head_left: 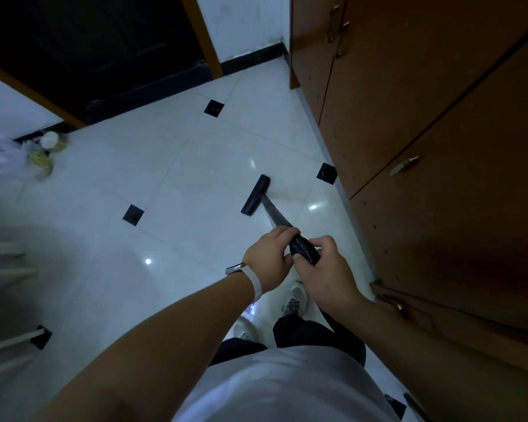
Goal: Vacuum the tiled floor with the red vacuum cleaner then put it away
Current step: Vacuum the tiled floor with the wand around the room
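A black vacuum wand [276, 216] slopes down from my hands to a flat black floor nozzle [255, 195], which rests on the glossy white tiled floor [171, 190] with small black diamond insets. My left hand [269, 252] grips the wand's upper end. Just behind it, my right hand [325, 266] holds the ribbed black hose [304, 248]. The red body of the vacuum cleaner is out of sight.
Brown wooden cabinets [424, 132] with brass handles line the right side close to the nozzle. A dark doorway [104, 50] lies ahead. A plastic bag with containers [40, 153] sits at the left wall. White rails [6, 342] show at lower left. My shoes [293, 300] are below my hands.
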The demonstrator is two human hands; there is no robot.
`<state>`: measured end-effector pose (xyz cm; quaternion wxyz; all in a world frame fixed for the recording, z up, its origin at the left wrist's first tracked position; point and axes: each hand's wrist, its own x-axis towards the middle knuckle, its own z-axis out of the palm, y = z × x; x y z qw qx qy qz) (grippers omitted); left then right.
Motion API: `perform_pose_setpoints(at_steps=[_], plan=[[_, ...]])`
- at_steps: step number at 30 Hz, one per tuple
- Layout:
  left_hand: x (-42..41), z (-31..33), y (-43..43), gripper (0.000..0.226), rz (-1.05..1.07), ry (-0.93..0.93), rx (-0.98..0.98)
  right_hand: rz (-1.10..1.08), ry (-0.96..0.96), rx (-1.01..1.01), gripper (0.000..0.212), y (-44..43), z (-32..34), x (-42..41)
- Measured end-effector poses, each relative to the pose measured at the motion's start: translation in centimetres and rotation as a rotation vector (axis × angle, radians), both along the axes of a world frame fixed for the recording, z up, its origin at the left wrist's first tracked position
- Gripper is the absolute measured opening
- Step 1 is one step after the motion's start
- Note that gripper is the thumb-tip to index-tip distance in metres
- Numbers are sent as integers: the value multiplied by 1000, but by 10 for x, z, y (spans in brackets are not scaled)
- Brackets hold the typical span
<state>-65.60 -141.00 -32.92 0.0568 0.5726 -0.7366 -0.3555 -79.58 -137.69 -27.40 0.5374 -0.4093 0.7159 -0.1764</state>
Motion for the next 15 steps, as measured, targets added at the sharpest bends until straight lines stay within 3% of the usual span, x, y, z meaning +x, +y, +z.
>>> perform_pose_setpoints(at_steps=[15], plan=[[69, 8, 55, 47, 225, -72, 19, 241, -10, -14, 29, 23, 3, 65]])
